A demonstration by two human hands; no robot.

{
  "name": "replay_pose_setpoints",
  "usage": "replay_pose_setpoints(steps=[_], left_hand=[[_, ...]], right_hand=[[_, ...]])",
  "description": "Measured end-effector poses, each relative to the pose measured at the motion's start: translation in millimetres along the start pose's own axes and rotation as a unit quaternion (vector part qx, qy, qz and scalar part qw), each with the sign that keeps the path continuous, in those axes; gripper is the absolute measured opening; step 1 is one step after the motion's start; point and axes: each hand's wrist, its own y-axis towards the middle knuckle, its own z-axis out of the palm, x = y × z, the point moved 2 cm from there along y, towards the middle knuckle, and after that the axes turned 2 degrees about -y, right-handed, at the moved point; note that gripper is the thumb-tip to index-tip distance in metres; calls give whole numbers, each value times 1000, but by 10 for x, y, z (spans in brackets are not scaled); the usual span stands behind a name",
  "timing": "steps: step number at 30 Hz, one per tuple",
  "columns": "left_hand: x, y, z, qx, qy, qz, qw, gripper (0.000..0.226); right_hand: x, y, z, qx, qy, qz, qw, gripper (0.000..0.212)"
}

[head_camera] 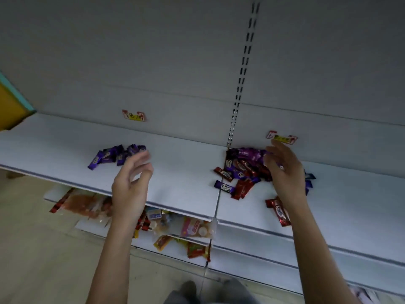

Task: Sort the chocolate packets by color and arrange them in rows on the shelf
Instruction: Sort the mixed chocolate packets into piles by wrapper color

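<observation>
Hovering, our left hand (131, 182) spreads empty near the purple packets (116, 155); our right hand (285, 172), likewise spread, hangs over the mixed pile (242, 171).

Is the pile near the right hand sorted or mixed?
Mixed: red and purple packets lie jumbled together in the pile beside the right hand.

A white shelf (175, 176) in two sections is recorded, joined at a seam below the slotted upright (241, 84). On the left section, a loose cluster of purple chocolate packets (114, 155) is found towards the back. On the right section, a mixed heap of red and purple packets (243, 167) is piled at the back, beside the seam. A single purple packet (224, 187) and a pair of red packets (242, 189) are noted just in front of it. One red packet (279, 210) is seen apart, nearer the front edge.
</observation>
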Motion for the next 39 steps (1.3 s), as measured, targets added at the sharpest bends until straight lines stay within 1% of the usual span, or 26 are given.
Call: replay_pose_setpoints(steps=[5, 7, 11, 14, 18, 20, 21, 23, 24, 26, 28, 30, 33, 37, 39], left_hand=[[237, 171, 486, 87, -8, -14, 996, 29], [368, 203, 664, 110, 6, -23, 994, 28], [595, 214, 935, 124, 20, -32, 992, 27], [768, 147, 1143, 178, 74, -39, 981, 31], [1089, 92, 1378, 284, 151, -76, 944, 39], [1209, 78, 1461, 322, 179, -76, 926, 44], [1255, 71, 1495, 341, 201, -63, 916, 48], [1334, 75, 1556, 364, 257, -10, 895, 52], [1365, 88, 1577, 367, 276, 11, 888, 52], [1401, 133, 1598, 362, 297, 27, 883, 47], [1415, 185, 1619, 354, 311, 34, 881, 41], [1414, 214, 1661, 352, 314, 34, 881, 37], [1376, 228, 1733, 344, 291, 42, 892, 29], [1366, 240, 1896, 331, 268, 53, 903, 34], [1369, 233, 1977, 313, 266, 57, 910, 29]], right_hand=[[-183, -5, -330, -61, -20, 26, 998, 35], [-307, 32, -427, -65, -25, 43, 997, 35], [-675, 117, -495, -74, -64, 78, 992, 37], [-1005, 160, -495, -77, -98, 126, 984, 40], [-1326, 246, -471, -41, -140, 176, 973, 47], [-1428, 308, -433, -12, -175, 179, 968, 54], [-1483, 343, -415, 7, -200, 170, 965, 58], [-1583, 394, -394, 47, -272, 150, 949, 64], [-1616, 408, -389, 60, -303, 143, 940, 63], [-1655, 424, -371, 74, -340, 124, 929, 57], [-1657, 415, -310, 85, -352, 98, 927, 46], [-1656, 398, -239, 91, -342, 73, 933, 37], [-1630, 348, -161, 99, -344, 47, 933, 37], [-1593, 333, -126, 123, -359, 43, 924, 39], [-1568, 339, -134, 126, -362, 43, 923, 36]])
